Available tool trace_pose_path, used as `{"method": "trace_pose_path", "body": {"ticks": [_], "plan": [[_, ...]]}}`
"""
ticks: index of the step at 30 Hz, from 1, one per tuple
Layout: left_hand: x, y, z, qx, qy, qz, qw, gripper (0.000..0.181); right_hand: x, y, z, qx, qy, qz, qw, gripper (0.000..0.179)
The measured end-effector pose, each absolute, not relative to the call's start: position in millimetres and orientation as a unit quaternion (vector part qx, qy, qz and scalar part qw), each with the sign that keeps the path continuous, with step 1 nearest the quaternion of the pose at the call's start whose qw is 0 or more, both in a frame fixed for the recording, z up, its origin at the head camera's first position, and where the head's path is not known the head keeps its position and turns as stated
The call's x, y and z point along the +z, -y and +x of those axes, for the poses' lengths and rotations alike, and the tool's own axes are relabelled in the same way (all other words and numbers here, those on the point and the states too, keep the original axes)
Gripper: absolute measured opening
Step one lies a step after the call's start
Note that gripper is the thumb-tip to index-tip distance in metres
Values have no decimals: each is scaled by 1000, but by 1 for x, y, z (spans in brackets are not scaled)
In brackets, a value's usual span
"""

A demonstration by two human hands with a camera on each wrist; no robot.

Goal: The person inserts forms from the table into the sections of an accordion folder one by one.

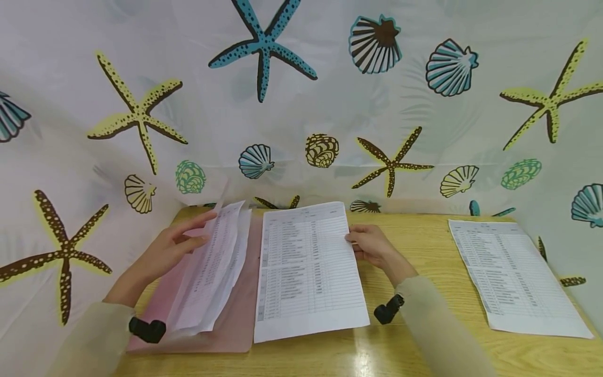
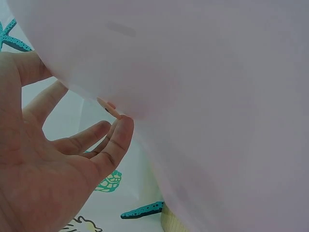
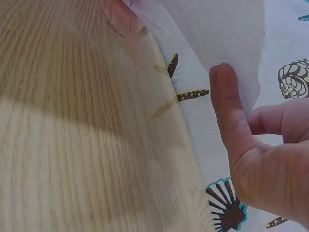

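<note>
At the left lies an open pink folder point(image 1: 231, 335) with several translucent sleeves and printed pages point(image 1: 219, 251) standing partly raised. My left hand point(image 1: 174, 246) touches the edge of these sleeves, its fingers spread and fairly straight. In the left wrist view a pale translucent sleeve point(image 2: 207, 96) fills most of the picture, and some fingers of the hand point(image 2: 63, 150) pass behind it. My right hand point(image 1: 374, 246) pinches the right edge of a printed paper sheet point(image 1: 306, 272), which overlaps the folder's right side. The right wrist view shows the hand point(image 3: 260, 154) at the sheet's edge point(image 3: 227, 34).
Another printed sheet point(image 1: 518, 277) lies flat at the right end of the wooden table point(image 1: 414, 235). A white curtain point(image 1: 301, 115) with starfish and shells hangs behind and along both sides. Dark wrist cameras point(image 1: 148, 330) sit by the cuffs.
</note>
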State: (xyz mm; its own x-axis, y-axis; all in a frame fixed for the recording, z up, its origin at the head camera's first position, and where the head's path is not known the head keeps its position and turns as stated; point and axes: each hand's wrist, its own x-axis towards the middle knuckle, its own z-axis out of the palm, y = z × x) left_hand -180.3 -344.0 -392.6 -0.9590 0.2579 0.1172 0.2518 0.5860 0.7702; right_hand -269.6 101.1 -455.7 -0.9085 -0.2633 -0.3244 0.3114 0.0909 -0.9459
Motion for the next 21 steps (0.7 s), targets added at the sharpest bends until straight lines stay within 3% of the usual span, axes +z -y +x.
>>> {"method": "trace_pose_path", "body": {"ticks": [21], "plan": [[-389,341,-178,429,-892,140,4,55,-442,-70,-270,-678,-705,30,205,48]]}}
